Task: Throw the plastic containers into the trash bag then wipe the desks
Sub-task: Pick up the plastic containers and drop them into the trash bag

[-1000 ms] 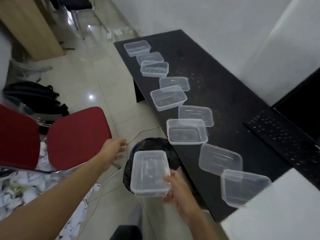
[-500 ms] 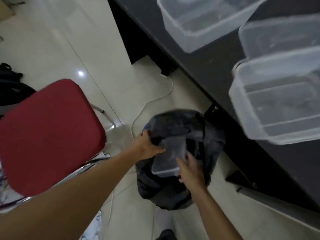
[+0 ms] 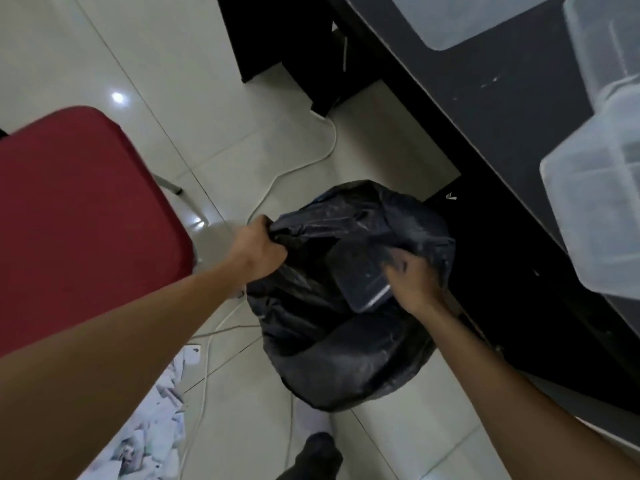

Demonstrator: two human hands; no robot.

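Note:
A black trash bag sits on the tiled floor beside the black desk. My left hand grips the bag's rim at its left side and holds it open. My right hand holds a clear plastic container that lies tilted inside the bag's mouth, my fingers curled on its right edge. More clear plastic containers stand on the desk at the right edge of the view, with another at the top.
A red chair stands close on the left. White cables run over the floor by the bag. Crumpled paper lies at the lower left. My dark shoe is just below the bag.
The container has gone deeper into the bag with my right hand. My left hand has pulled the rim wider. The view has tipped down and closer to the bag.

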